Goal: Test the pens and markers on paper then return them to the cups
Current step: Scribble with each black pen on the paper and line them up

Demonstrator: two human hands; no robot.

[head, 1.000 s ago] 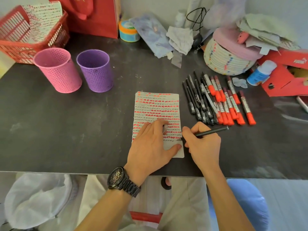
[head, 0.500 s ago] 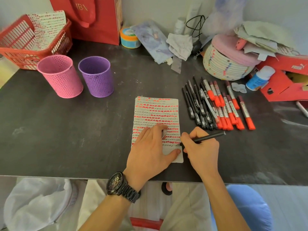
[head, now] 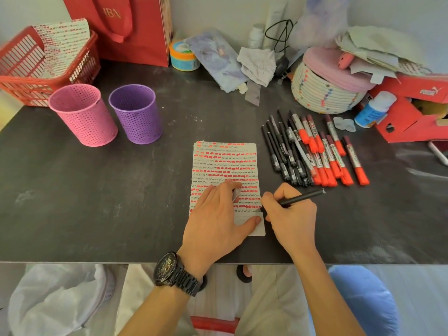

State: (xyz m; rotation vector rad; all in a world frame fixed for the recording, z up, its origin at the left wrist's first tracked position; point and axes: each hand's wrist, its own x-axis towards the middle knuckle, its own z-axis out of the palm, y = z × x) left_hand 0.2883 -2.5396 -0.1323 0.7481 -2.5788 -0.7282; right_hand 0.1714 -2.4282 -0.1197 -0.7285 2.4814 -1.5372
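Right hand [head: 289, 219] grips black pen [head: 299, 198], tip now further right along last scribble row; left hand [head: 218, 214] flat, pinning paper [head: 225, 163]. 2 cups [head: 83, 115] still empty: testing continues.

1. A dark table [head: 72, 202] carries everything.
2. A pink cup [head: 83, 115] and a purple cup [head: 137, 113] stand side by side at the left.
3. A sheet of paper [head: 224, 163] lies in the middle.
4. Black pens [head: 282, 151] and red markers [head: 332, 156] lie in a row right of the paper.
5. A red basket [head: 29, 69] and a woven basket [head: 324, 93] sit at the back.
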